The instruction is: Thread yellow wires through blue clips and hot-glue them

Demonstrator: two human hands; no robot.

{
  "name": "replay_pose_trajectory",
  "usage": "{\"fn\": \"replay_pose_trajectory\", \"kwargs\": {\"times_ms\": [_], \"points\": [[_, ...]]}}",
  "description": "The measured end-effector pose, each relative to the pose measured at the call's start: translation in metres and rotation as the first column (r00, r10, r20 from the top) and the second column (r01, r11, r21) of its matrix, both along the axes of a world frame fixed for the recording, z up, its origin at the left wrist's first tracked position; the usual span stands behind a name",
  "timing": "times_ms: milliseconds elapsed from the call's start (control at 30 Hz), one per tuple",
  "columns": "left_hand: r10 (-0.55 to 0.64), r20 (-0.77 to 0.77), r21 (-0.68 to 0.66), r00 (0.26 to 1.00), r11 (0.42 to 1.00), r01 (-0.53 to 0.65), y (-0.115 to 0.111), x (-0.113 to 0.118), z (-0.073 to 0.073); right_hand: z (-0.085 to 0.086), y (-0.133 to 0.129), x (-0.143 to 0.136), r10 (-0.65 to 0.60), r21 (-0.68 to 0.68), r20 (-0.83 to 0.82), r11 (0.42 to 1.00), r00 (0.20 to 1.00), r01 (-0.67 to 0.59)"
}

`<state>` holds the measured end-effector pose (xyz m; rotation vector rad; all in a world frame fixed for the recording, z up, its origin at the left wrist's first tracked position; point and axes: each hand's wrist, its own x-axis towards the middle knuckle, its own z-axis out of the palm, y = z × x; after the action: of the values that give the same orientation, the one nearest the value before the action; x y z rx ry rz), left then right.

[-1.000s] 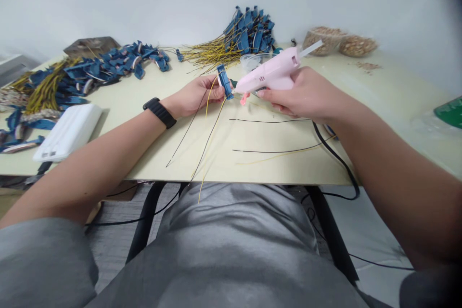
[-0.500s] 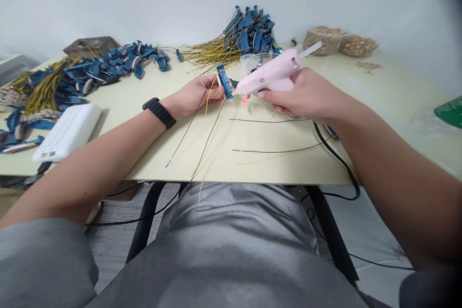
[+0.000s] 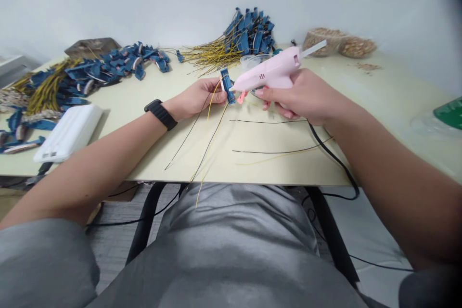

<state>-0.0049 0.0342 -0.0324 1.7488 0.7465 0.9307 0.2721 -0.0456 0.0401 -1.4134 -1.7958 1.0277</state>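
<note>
Cream table [image 3: 274, 174], under both hands. Blue bundle [image 3: 249, 33], beyond them. Pink glue gun [image 3: 270, 71], in the right hand [image 3: 306, 98], fingers curled closely around its handle. Blue piece [image 3: 228, 87], between the hands beside the gun's nozzle, pinched between thumb and fingers of the left hand [image 3: 200, 96]. Fine wires [image 3: 209, 142], trailing from the left hand toward the table's near edge.

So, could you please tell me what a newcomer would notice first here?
The pale pink glue gun in the right hand stands out first, its nozzle right by the small blue piece held in the left hand. Next come the dense bunch of blue pieces and yellow stems at the table's back, and the white box at left.
</note>
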Motion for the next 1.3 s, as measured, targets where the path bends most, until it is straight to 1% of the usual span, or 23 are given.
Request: {"fn": "replay_pose_trajectory", "kwargs": {"times_ms": [100, 200, 367, 500, 767, 967, 1133, 1300], "points": [[-0.010, -0.012, 0.044, 1.000, 0.999, 0.011, 0.000, 0.001, -0.001, -0.001, -0.001, -0.001, -0.015, -0.015, 0.025, 1.000, 1.000, 0.015], [-0.020, -0.032, 0.081, 0.999, 0.996, 0.022, 0.003, 0.000, -0.004, -0.002, 0.000, -0.001, -0.028, -0.009, 0.010, 1.000, 1.000, 0.028], [-0.070, -0.049, 0.078, 0.996, 0.994, 0.073, 0.006, -0.002, -0.005, -0.006, 0.005, 0.000, -0.016, 0.009, -0.041, 1.000, 0.999, 0.017], [-0.062, -0.060, 0.077, 0.996, 0.995, 0.066, 0.006, -0.002, -0.005, -0.009, 0.007, 0.000, -0.012, 0.001, -0.023, 1.000, 1.000, 0.012], [-0.061, -0.088, 0.100, 0.994, 0.993, 0.069, 0.004, -0.002, -0.004, -0.003, -0.002, -0.003, -0.012, 0.014, 0.038, 1.000, 0.999, 0.012], [-0.109, -0.070, 0.101, 0.992, 0.988, 0.116, 0.003, -0.001, -0.003, -0.002, -0.002, -0.005, -0.034, 0.034, 0.036, 0.999, 0.999, 0.033], [-0.090, -0.089, 0.091, 0.992, 0.991, 0.099, 0.001, 0.000, 0.000, 0.001, -0.004, -0.007, -0.055, 0.037, 0.041, 0.998, 0.998, 0.054], [-0.116, -0.082, 0.079, 0.990, 0.989, 0.122, -0.001, 0.000, 0.003, -0.001, -0.004, -0.006, -0.058, 0.044, 0.043, 0.998, 0.997, 0.056]]}}
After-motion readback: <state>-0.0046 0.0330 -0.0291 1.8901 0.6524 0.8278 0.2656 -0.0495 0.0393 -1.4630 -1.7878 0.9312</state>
